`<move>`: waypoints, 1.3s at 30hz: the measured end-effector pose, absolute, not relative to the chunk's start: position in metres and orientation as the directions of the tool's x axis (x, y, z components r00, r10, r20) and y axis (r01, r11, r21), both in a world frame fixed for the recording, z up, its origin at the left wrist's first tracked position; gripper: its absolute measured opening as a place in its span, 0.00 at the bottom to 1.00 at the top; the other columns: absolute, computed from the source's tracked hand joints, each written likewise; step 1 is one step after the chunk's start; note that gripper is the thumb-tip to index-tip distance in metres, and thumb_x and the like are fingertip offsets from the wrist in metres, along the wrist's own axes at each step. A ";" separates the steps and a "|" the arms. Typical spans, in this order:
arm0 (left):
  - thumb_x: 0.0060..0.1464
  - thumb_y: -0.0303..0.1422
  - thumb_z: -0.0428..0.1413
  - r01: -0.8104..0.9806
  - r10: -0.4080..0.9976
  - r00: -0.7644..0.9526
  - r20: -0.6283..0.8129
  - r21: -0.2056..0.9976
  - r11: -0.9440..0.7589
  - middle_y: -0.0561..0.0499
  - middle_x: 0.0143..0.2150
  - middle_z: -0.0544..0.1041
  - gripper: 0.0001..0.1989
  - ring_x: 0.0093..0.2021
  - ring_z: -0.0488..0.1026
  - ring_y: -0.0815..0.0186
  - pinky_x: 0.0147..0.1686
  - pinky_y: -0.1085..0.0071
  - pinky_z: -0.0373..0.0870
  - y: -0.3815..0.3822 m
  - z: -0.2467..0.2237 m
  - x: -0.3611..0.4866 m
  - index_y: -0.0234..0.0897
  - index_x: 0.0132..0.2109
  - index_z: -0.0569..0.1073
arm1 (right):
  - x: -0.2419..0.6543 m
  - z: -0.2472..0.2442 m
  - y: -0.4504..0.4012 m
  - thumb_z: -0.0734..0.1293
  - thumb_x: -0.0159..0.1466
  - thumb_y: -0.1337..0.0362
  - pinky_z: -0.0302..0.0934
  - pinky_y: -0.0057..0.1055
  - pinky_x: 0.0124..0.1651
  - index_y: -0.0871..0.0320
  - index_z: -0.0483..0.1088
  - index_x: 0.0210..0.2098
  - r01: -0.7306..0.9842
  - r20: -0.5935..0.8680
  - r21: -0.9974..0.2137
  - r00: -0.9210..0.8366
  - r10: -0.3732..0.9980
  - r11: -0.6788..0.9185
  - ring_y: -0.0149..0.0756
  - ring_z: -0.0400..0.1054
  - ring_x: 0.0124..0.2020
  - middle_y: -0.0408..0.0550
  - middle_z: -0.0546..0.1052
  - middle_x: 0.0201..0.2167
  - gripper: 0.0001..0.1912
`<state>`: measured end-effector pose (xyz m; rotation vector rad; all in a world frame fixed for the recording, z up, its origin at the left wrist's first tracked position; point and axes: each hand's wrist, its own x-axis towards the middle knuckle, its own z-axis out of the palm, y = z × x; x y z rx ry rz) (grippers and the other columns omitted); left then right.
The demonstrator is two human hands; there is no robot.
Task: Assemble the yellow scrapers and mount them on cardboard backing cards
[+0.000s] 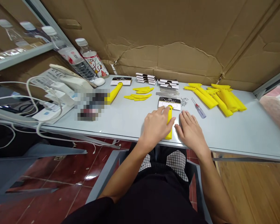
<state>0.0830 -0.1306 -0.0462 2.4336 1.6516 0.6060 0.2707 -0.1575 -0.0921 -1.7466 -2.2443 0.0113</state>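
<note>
On the grey table, my left hand point(155, 127) rests over a yellow handle point(169, 132), its fingers around the upper part and the thumb at its right side. The handle's top end touches a black-and-white card point(170, 103). To the right, my right hand point(190, 129) lies flat, palm down, with nothing in it. Small screws point(184, 101) form a pile beside the card, and metal blades point(167, 92) lie just behind it. A screwdriver point(199, 109) with a clear handle is beyond my right hand. Thin yellow pieces point(138, 96) sit to the left of the blades.
More yellow handles point(228, 98) are heaped at the right. Folded cards point(146, 78) stand near the cardboard wall point(163, 37). At the left are another carded yellow handle point(114, 93), a blurred patch, bottles point(93, 59), and white cables with a power strip point(49, 110).
</note>
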 end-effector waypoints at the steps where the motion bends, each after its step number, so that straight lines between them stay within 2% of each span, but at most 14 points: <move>1: 0.74 0.43 0.55 0.879 0.918 0.320 0.236 0.289 -0.380 0.35 0.69 0.77 0.26 0.57 0.81 0.41 0.54 0.46 0.79 -0.132 -0.041 0.089 0.32 0.70 0.71 | 0.271 -0.093 -0.157 0.53 0.79 0.53 0.51 0.61 0.80 0.74 0.65 0.74 0.947 0.232 -0.184 -0.219 0.948 0.263 0.60 0.55 0.81 0.68 0.62 0.78 0.36; 5: 0.74 0.42 0.55 0.916 0.927 0.339 0.161 0.169 -0.364 0.37 0.68 0.78 0.23 0.56 0.80 0.43 0.49 0.48 0.81 -0.128 -0.033 0.104 0.32 0.67 0.74 | 0.272 -0.096 -0.156 0.54 0.79 0.53 0.51 0.60 0.80 0.76 0.65 0.74 0.946 0.244 -0.182 -0.222 0.944 0.269 0.61 0.55 0.80 0.68 0.63 0.78 0.36; 8: 0.72 0.33 0.54 0.914 0.927 0.347 0.139 0.171 -0.368 0.36 0.68 0.76 0.20 0.58 0.78 0.43 0.45 0.51 0.82 -0.119 -0.035 0.104 0.32 0.66 0.74 | 0.272 -0.096 -0.156 0.55 0.79 0.53 0.51 0.60 0.81 0.76 0.65 0.73 0.946 0.242 -0.181 -0.222 0.944 0.269 0.61 0.56 0.80 0.68 0.63 0.78 0.36; 11: 0.68 0.23 0.51 0.888 0.910 0.400 0.107 0.199 -0.414 0.35 0.68 0.76 0.20 0.57 0.79 0.47 0.49 0.53 0.82 -0.112 -0.038 0.101 0.29 0.63 0.76 | 0.272 -0.096 -0.156 0.56 0.79 0.53 0.51 0.60 0.80 0.76 0.65 0.73 0.944 0.243 -0.183 -0.226 0.943 0.274 0.62 0.55 0.80 0.69 0.63 0.78 0.36; 14: 0.65 0.20 0.50 0.863 0.894 0.438 0.099 0.231 -0.449 0.35 0.66 0.77 0.20 0.55 0.79 0.48 0.54 0.53 0.81 -0.110 -0.040 0.097 0.28 0.60 0.77 | 0.273 -0.097 -0.156 0.56 0.79 0.52 0.51 0.61 0.80 0.76 0.65 0.73 0.941 0.251 -0.188 -0.230 0.940 0.280 0.62 0.55 0.80 0.69 0.62 0.78 0.36; 19: 0.65 0.21 0.50 0.851 0.896 0.419 0.150 0.279 -0.444 0.35 0.72 0.73 0.22 0.58 0.77 0.45 0.58 0.48 0.80 -0.113 -0.046 0.087 0.28 0.63 0.75 | 0.274 -0.098 -0.155 0.56 0.79 0.52 0.52 0.61 0.80 0.76 0.65 0.74 0.937 0.269 -0.196 -0.234 0.934 0.291 0.63 0.56 0.80 0.69 0.63 0.78 0.36; 22: 0.66 0.22 0.51 0.845 0.897 0.382 0.223 0.308 -0.437 0.36 0.75 0.70 0.23 0.63 0.75 0.44 0.62 0.46 0.79 -0.112 -0.050 0.074 0.29 0.65 0.74 | 0.275 -0.099 -0.155 0.56 0.79 0.52 0.52 0.62 0.80 0.76 0.66 0.73 0.934 0.273 -0.197 -0.239 0.932 0.297 0.64 0.56 0.79 0.70 0.64 0.77 0.36; 25: 0.65 0.23 0.52 0.834 0.881 0.350 0.317 0.322 -0.447 0.36 0.75 0.70 0.24 0.68 0.73 0.45 0.66 0.47 0.76 -0.107 -0.047 0.053 0.30 0.66 0.73 | 0.276 -0.099 -0.155 0.56 0.79 0.52 0.52 0.62 0.80 0.76 0.66 0.73 0.933 0.279 -0.194 -0.242 0.929 0.302 0.64 0.57 0.79 0.70 0.65 0.77 0.36; 31: 0.62 0.23 0.53 0.883 0.866 0.254 0.431 0.263 -0.390 0.36 0.71 0.74 0.22 0.69 0.73 0.47 0.72 0.48 0.69 -0.078 -0.023 -0.003 0.32 0.61 0.76 | 0.277 -0.099 -0.155 0.55 0.79 0.51 0.52 0.62 0.80 0.76 0.67 0.72 0.929 0.283 -0.206 -0.244 0.927 0.307 0.65 0.57 0.79 0.70 0.66 0.76 0.37; 36: 0.62 0.28 0.57 0.941 0.900 0.181 0.396 0.197 -0.276 0.38 0.69 0.74 0.22 0.67 0.70 0.42 0.71 0.43 0.68 -0.017 -0.012 -0.057 0.40 0.62 0.75 | 0.277 -0.100 -0.155 0.56 0.79 0.50 0.53 0.63 0.80 0.75 0.68 0.72 0.930 0.293 -0.203 -0.241 0.925 0.307 0.65 0.58 0.79 0.70 0.66 0.76 0.37; 39: 0.65 0.32 0.53 0.956 0.916 0.142 0.376 0.186 -0.225 0.32 0.67 0.73 0.20 0.66 0.70 0.37 0.68 0.38 0.66 0.019 -0.013 -0.083 0.34 0.61 0.76 | 0.278 -0.102 -0.155 0.55 0.79 0.50 0.52 0.63 0.80 0.76 0.68 0.72 0.929 0.298 -0.201 -0.245 0.922 0.312 0.66 0.58 0.79 0.71 0.66 0.76 0.37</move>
